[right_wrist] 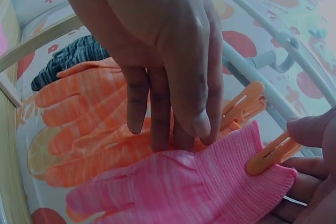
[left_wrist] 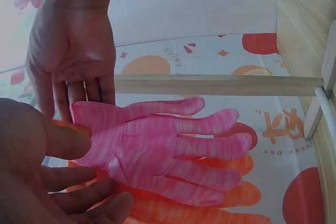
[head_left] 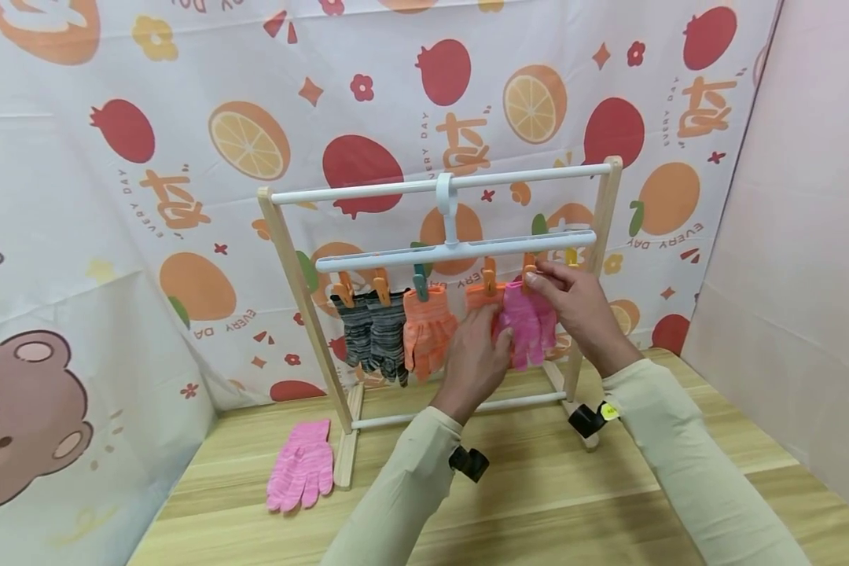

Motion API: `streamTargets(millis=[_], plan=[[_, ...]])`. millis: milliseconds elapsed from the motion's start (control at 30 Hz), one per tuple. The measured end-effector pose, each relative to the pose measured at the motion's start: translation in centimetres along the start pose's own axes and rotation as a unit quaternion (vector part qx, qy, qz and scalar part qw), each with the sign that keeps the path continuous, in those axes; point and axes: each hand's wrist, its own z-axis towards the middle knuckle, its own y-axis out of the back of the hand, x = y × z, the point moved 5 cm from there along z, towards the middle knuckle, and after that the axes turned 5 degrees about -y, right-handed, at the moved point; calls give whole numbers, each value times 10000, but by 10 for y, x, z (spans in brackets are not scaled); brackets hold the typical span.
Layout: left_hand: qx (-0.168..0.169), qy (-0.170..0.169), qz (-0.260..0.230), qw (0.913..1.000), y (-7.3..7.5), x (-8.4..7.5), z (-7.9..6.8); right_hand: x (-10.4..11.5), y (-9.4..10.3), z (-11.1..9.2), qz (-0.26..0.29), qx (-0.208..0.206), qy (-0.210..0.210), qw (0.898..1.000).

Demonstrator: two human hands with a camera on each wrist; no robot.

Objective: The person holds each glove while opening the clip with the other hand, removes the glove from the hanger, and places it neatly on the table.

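Take the hanger (head_left: 456, 251) as your landmark: the pink glove (head_left: 527, 324) hangs below its right part, cuff up and fingers down, with the orange clothespin (right_wrist: 270, 156) biting the cuff edge. The glove should feel light, soft and limp, a knit that probably stretches and is hard to damage, so expect it to fold or swing rather than keep its shape. Its ribbed cuff is likely the best place for you to take hold; the glove fingers would only flop. The clothespin looks stiff and smooth, perhaps a bit slick, so a squeeze near its handle end should serve you best.

Your right hand (head_left: 575, 305) is just under the right end of the hanger, its grip narrow on the clothespin: the thumb lies on it and the fingers reach behind the cuff, so the glove hangs right beneath that grip. Your left hand (head_left: 475, 358) is lower, below and slightly right of the hanger's middle, its grip loose with relaxed fingers in front of the orange glove (head_left: 484, 297); I cannot tell whether it pinches any fabric. The pink glove lies just to the right of that grip. A second pink glove (head_left: 303, 465) lies on the table (head_left: 573, 503), below and left of the hanger, well apart from both grips
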Motion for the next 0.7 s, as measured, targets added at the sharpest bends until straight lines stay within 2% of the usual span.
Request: streamTargets(millis=[267, 700], plan=[[-260, 90, -259, 9993, 0, 2, 9, 3, -5, 3, 198, -68, 149, 9997], [-333, 954, -860, 9912, -7, 6, 19, 4, -7, 1, 235, 36, 214, 9995]])
